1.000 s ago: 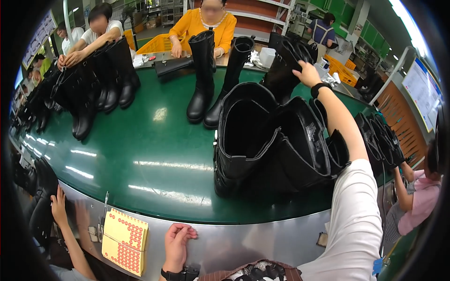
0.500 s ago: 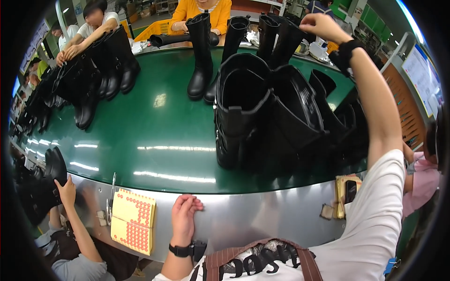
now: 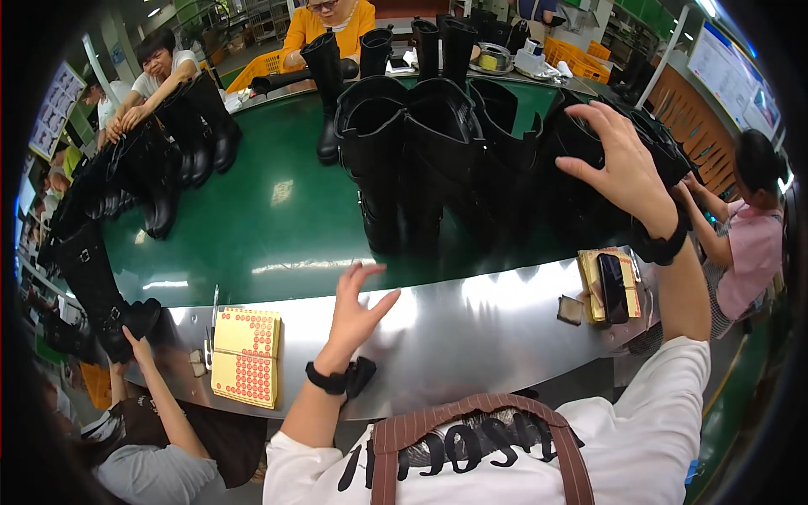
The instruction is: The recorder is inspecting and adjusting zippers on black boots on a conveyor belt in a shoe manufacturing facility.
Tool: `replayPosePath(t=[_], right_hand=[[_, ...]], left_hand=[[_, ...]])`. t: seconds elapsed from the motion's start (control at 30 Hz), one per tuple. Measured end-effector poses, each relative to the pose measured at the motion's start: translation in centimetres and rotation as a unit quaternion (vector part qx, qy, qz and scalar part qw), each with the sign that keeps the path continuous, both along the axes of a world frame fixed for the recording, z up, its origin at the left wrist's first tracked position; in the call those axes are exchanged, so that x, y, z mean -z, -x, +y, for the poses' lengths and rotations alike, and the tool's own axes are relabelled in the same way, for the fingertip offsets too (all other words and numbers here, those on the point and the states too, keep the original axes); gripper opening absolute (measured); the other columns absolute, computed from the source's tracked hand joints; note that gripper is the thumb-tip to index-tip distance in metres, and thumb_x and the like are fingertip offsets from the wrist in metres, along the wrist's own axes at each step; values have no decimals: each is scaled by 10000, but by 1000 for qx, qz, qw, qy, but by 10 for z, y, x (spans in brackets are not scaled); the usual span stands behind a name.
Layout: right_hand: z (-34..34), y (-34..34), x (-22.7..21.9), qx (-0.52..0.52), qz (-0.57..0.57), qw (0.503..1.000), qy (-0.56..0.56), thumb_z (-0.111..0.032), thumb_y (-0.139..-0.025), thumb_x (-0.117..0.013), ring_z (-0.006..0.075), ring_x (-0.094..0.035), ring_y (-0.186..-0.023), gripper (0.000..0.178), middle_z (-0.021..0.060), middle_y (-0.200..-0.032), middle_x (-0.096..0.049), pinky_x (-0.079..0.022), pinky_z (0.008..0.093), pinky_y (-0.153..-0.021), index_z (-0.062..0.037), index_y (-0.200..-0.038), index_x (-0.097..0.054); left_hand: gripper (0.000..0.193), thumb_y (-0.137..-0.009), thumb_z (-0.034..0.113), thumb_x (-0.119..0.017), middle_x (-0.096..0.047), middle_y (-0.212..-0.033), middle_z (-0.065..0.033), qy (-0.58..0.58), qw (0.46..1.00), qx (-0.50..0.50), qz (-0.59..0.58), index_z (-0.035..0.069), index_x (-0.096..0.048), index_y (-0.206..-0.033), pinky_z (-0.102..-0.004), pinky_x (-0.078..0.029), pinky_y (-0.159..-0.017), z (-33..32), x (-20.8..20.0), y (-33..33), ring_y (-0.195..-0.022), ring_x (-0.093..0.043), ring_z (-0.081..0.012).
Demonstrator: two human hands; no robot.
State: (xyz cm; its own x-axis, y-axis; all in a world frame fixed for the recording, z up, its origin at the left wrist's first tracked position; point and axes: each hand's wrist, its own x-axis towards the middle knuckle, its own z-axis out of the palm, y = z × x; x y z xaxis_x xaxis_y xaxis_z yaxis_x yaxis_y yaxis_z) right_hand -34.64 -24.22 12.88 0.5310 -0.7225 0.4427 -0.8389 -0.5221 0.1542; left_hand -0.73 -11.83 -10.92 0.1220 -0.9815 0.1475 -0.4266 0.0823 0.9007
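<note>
Several tall black boots (image 3: 379, 160) stand upright on the green table (image 3: 278, 244) in front of me, their wide shafts facing up. My right hand (image 3: 619, 160) hovers over the boots at the right, thumb and fingers apart, and appears to hold nothing. Behind that hand and its forearm, part of the dark boot shafts (image 3: 572, 202) is hidden. Low over the table's steel border (image 3: 471, 345) my left hand (image 3: 358, 311) is spread with nothing in it, short of the nearest boots. Each of my wrists carries a black band.
Yellow cards with red round stickers (image 3: 244, 353) lie left on the border. At right are a phone (image 3: 616, 286) on more cards and a small brown block (image 3: 570, 309). Co-workers stand around the table; one at left holds a buckled boot (image 3: 101, 286). More boots (image 3: 202, 126) line the far left.
My right hand has come back from a far boot's top toward me and opened. The left hand has uncurled and reached forward. The left co-worker's boot has turned upright. The view has shifted.
</note>
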Motion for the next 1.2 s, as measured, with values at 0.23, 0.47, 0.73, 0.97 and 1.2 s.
replayPosePath(t=[0.23,0.47,0.73,0.97,1.2], right_hand=[[-19,-4,41,69,-98,993,0,-658,-759,-638,309,-503,-1083,775,145,-1016,-551,-462,413,-909,-315,-1416,-410],[-26,-47,48,-11,-81,996,40,-559,-686,-748,268,-525,-976,617,106,-931,-543,-497,369,-775,-147,-1132,-638],[-58,-26,46,87,-66,994,26,-515,-727,-730,244,-564,-979,551,80,-914,-581,-505,360,-782,-77,-1060,-692],[-54,-30,50,71,-95,992,45,-497,-734,-734,238,-562,-915,531,67,-841,-541,-490,365,-712,-56,-1026,-690],[-57,-34,57,45,-109,991,58,-445,-740,-744,236,-541,-909,467,57,-866,-518,-481,355,-704,-46,-967,-662]], left_hand=[[978,-557,587,-836,-175,-1447,-309,42,947,-192,-254,103,-475,-1326,-579,-197,-1094,-104,-34,72,-1374,-162,-454],[560,-782,426,-734,-371,-1326,-309,173,951,-245,-65,-6,-622,-1120,-496,-374,-1004,-158,-8,60,-1203,-421,-467],[350,-875,289,-680,-590,-1029,-282,371,809,-414,-189,-51,-685,-957,-459,-443,-853,-125,-42,-73,-984,-555,-426],[389,-812,335,-731,-561,-1179,-257,348,788,-447,-242,-37,-712,-923,-415,-447,-940,-119,-35,-164,-1098,-541,-402],[574,-737,457,-754,-421,-1267,-294,120,825,-480,-272,-42,-695,-1013,-437,-449,-951,-102,-4,-190,-1160,-489,-421]])
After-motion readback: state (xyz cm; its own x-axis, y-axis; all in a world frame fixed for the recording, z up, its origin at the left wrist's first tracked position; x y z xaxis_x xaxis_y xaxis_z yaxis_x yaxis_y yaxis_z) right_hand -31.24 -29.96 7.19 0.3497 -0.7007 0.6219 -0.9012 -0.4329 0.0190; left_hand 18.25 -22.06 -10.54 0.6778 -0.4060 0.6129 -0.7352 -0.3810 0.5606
